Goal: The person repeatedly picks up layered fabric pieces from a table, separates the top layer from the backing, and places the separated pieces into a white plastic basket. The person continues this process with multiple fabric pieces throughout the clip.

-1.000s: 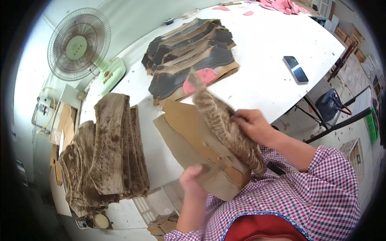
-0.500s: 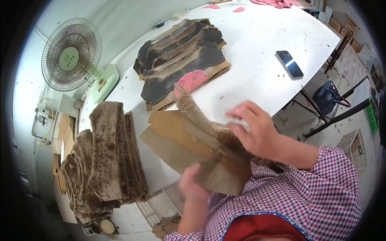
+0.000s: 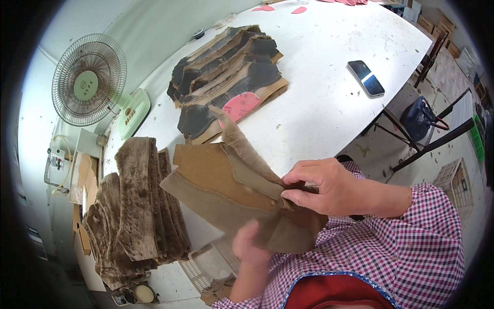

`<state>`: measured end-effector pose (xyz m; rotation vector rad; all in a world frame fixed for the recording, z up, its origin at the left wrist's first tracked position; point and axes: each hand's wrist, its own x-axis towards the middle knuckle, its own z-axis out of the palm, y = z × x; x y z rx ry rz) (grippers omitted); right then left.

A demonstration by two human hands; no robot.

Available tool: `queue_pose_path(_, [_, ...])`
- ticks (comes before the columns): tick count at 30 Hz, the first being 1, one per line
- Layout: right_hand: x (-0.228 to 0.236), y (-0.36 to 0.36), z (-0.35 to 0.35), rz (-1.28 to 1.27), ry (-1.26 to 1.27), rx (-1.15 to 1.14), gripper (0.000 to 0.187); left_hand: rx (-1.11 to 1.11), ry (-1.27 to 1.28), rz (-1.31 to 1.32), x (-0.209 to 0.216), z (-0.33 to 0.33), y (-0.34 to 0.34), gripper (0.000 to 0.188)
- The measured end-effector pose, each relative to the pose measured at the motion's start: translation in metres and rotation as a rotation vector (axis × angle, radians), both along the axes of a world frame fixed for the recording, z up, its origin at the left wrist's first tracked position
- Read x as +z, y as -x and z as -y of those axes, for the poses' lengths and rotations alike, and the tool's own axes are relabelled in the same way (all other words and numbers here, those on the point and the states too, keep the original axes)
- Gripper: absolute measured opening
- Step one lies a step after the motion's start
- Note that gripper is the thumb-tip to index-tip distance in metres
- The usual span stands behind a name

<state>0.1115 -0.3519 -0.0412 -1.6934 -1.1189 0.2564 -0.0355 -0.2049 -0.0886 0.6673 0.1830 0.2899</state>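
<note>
A sewn brown leather-like piece point(image 3: 206, 170), with a tan inner panel and a stitched seam, lies across the near table edge and over my lap. Along its far side runs a furry strip point(image 3: 247, 147), whose tip reaches the pink half-round piece point(image 3: 242, 106). My right hand point(image 3: 321, 188) pinches the edge where the strip meets the brown piece, thumb against fingers. At the piece's near side, my left hand point(image 3: 249, 244) is smeared by motion, its thumb upward and its other fingers unclear.
Brown furry pieces point(image 3: 136, 201) are piled at left. Dark-and-tan layered pieces point(image 3: 226, 77) lie farther back under the pink piece. A phone point(image 3: 366, 79) rests on the white table point(image 3: 314, 108) at right. A fan point(image 3: 88, 80) stands at far left; a chair holds a dark bag point(image 3: 419, 121).
My right hand has come down and its fingers have closed on the strip's edge. The brown piece has shifted slightly left. My left hand stays near the piece's lower side, blurred in both.
</note>
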Motion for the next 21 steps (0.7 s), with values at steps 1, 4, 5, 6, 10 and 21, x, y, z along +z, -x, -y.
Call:
queue_pose_path(1, [0.003, 0.0, 0.002, -0.017, 0.038, 0.016, 0.015, -0.007, 0.016, 0.028, -0.002, 0.0, -0.001, 0.062])
queue_pose_path(4, [0.005, 0.003, 0.004, -0.041, 0.071, 0.012, 0.016, -0.014, 0.072, 0.045, -0.006, 0.001, -0.001, 0.061])
queue_pose_path(5, [0.004, 0.005, 0.004, -0.044, 0.068, 0.002, 0.016, -0.013, 0.092, 0.04, -0.007, 0.002, -0.001, 0.06])
queue_pose_path(6, [0.003, 0.008, 0.003, -0.03, 0.04, -0.017, 0.015, 0.011, 0.08, 0.022, -0.007, 0.003, 0.0, 0.059])
queue_pose_path(10, [-0.005, 0.019, -0.002, 0.018, -0.061, -0.103, 0.011, 0.083, -0.031, -0.155, 0.0, 0.007, 0.0, 0.057])
queue_pose_path(21, [-0.013, 0.0, -0.012, -0.137, -0.068, -0.102, 0.004, 0.215, -0.145, -0.085, -0.009, -0.012, -0.011, 0.051])
